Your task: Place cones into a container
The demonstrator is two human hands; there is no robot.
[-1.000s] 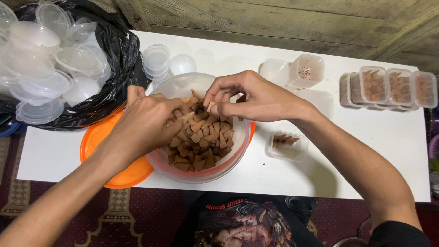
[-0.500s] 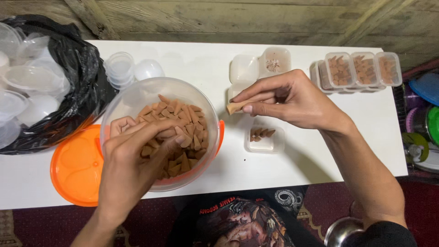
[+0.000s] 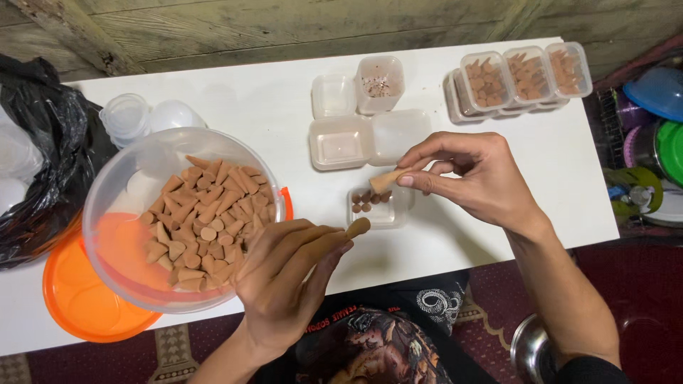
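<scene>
Holding one cone in each hand right now. Our right hand [image 3: 478,179] pinches a brown cone [image 3: 383,180] between thumb and fingers, tilted, just above the small clear box [image 3: 381,207] that sits near the middle of the table [image 3: 541,171]. That box already has a few cones standing in a row along its far side. Our left hand [image 3: 284,276] grips another cone [image 3: 357,227] between thumb and fingertips, hovering at the near edge, just beside the box.

The big clear tub [image 3: 121,192] of loose cones sits toward the left edge on an orange lid [image 3: 85,306]. Empty boxes [image 3: 340,141] lie just behind the one we're filling, and the filled boxes [image 3: 525,77] are at the far right corner.

What could go wrong: the box is light and small, so we reckon a nudge from either hand could slide it or tip the standing cones over. The cones look crumbly too, so pinching hard might snap a tip. Also, both hands meet over one little box, so bumping each other seems likely.
</scene>
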